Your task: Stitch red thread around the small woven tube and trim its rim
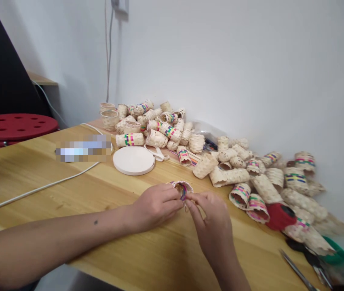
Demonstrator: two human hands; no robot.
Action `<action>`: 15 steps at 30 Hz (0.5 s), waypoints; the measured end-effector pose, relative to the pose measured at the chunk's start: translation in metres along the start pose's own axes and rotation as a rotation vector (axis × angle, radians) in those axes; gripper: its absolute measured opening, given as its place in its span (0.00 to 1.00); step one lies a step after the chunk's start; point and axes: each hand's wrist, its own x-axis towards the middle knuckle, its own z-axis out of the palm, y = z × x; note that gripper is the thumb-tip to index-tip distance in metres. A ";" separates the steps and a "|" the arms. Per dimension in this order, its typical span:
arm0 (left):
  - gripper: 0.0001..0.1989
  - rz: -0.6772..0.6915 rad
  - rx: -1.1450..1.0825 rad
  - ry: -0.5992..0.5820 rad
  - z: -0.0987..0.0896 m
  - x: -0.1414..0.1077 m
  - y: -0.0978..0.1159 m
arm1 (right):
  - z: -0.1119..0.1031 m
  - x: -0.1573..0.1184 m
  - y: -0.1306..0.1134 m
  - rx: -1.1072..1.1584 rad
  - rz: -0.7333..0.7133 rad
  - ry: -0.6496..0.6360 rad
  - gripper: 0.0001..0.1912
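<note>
pale pine makes up the worktop (68, 190), and nearest the camera both forearms reach out over it. the left hand (155, 206) and the right hand (212, 224) meet near the middle of the board, each with its fingers pinched onto the rim of one small woven basket (181, 188), which sits between them, low over the wood, its open mouth turned toward the camera and coloured strips showing inside. whether it rests on the wood cannot be told. at the near right corner lie scissors (307, 260), beside something green and blurred. just beyond the hands a flat white roll of tape (133, 160) lies on the wood, and a white cable (38, 188) trails off to the left edge. further back, a long heap of woven baskets (235, 161), many banded in pink, green and yellow, runs along the white wall (235, 60) from the far corner to the right; a red object (279, 216) lies among them. at far left stands a stack of red stools (12, 127).
</note>
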 end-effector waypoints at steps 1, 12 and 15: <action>0.11 0.016 0.011 -0.004 0.001 0.000 0.000 | 0.001 0.002 0.000 -0.009 0.002 -0.039 0.06; 0.13 -0.041 0.084 -0.066 0.007 -0.005 -0.013 | -0.037 0.031 -0.039 0.288 -0.050 0.308 0.07; 0.13 -0.106 0.108 -0.004 0.004 -0.004 -0.020 | -0.068 0.025 -0.035 0.581 0.092 0.297 0.06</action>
